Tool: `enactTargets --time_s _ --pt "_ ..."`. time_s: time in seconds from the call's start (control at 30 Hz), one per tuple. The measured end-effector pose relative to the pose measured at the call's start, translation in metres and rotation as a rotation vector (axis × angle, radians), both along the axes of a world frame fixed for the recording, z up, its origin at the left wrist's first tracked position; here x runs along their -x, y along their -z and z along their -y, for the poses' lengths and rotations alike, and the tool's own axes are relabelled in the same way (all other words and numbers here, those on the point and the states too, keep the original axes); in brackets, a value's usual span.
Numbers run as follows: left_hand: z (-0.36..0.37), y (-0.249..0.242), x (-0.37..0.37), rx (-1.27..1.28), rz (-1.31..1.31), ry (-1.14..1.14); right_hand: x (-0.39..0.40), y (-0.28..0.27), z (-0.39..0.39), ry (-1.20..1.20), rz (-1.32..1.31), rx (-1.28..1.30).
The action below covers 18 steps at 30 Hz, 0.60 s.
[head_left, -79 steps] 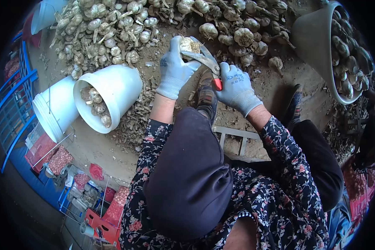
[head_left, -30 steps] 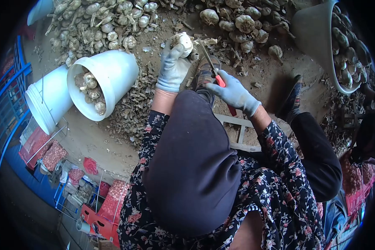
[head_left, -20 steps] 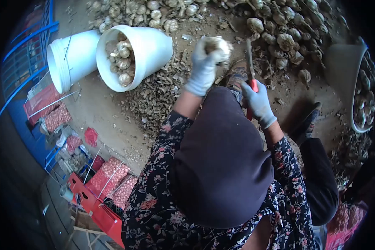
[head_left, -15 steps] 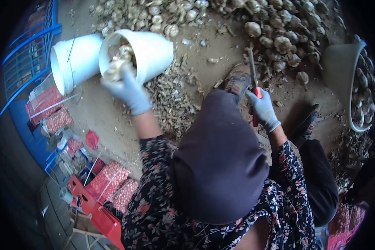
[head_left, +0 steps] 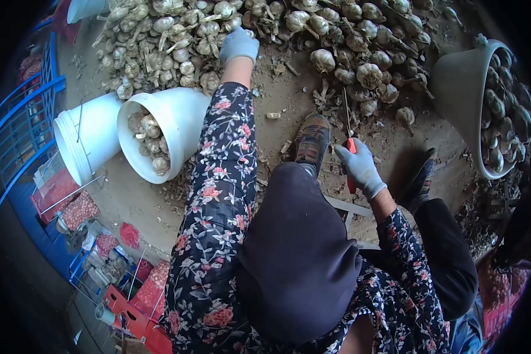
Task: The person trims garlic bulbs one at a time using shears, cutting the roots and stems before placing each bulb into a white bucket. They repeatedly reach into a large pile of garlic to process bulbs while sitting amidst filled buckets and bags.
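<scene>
Though earlier at bucket [head_left: 186, 112], left hand [head_left: 240, 46] (gloved) now at garlic heap [head_left: 165, 44]

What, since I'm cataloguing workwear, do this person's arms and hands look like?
The left hand and right hand wear pale blue-grey work gloves. The left sleeve and right sleeve are black with a pink-and-white floral print; bare wrists show between.

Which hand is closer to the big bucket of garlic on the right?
The right hand: it holds the red-handled shears to the left of that bucket. The left hand is farther left, at the garlic pile.
</scene>
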<state>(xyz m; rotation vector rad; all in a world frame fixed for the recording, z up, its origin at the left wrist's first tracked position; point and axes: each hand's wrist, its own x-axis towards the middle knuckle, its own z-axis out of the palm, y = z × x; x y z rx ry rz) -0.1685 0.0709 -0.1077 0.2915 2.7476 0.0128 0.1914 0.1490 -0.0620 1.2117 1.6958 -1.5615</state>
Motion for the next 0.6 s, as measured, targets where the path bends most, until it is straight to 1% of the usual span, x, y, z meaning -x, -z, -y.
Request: enactTargets --time_s 0.03,0.07,0.1,0.13,0.17,0.2,0.23,0.27,0.3,0.33,0.37,0.4,0.43,0.5,0.57,0.6 --pt "0.009 0.003 0.002 0.0 0.006 -0.002 -0.003 0.003 0.001 0.02 -0.032 -0.018" --pt "0.02 0.002 0.005 -0.15 0.104 -0.002 0.005 -0.007 -0.003 -0.057 -0.024 -0.05" --pt "0.026 0.001 0.003 -0.302 0.198 0.002 0.011 -0.014 -0.006 -0.048 -0.026 -0.053" --pt "0.036 0.003 -0.015 -0.663 0.192 -0.041 0.016 -0.019 -0.008 -0.157 -0.082 -0.109" --pt "0.04 -0.008 -0.029 -0.664 0.197 -0.031 0.021 -0.022 -0.009 -0.266 -0.135 -0.166" --pt "0.046 -0.017 -0.045 -0.915 0.361 -0.095 0.025 -0.023 -0.009 -0.259 -0.128 -0.167" --pt "0.051 -0.026 -0.061 -1.162 0.53 -0.169 0.029 -0.023 -0.008 -0.307 -0.174 -0.253" --pt "0.053 -0.037 -0.073 -1.16 0.54 -0.172 0.034 -0.023 -0.008 -0.357 -0.222 -0.337" --pt "0.053 -0.048 -0.082 -1.168 0.628 -0.155 0.04 -0.028 -0.008 -0.355 -0.214 -0.333" --pt "0.054 -0.056 -0.09 -1.175 0.717 -0.135 0.046 -0.035 -0.009 -0.379 -0.237 -0.408" --pt "0.054 -0.059 -0.097 -1.177 0.723 -0.13 0.053 -0.041 -0.011 -0.402 -0.261 -0.491" --pt "0.051 -0.062 -0.103 -1.222 0.749 -0.088 0.057 -0.046 -0.013 -0.474 -0.232 -0.556" --pt "0.047 -0.065 -0.109 -1.269 0.776 -0.045 0.059 -0.053 -0.014 -0.468 -0.226 -0.567" --pt "0.039 -0.071 -0.118 -1.307 0.802 -0.05 0.063 -0.063 -0.018 -0.627 -0.194 -0.713" --pt "0.036 -0.077 -0.124 -1.233 0.749 -0.082 0.059 -0.068 -0.023 -0.668 -0.201 -0.746" --pt "0.035 -0.083 -0.125 -1.105 0.7 -0.082 0.059 -0.07 -0.025 -0.685 -0.186 -0.771"
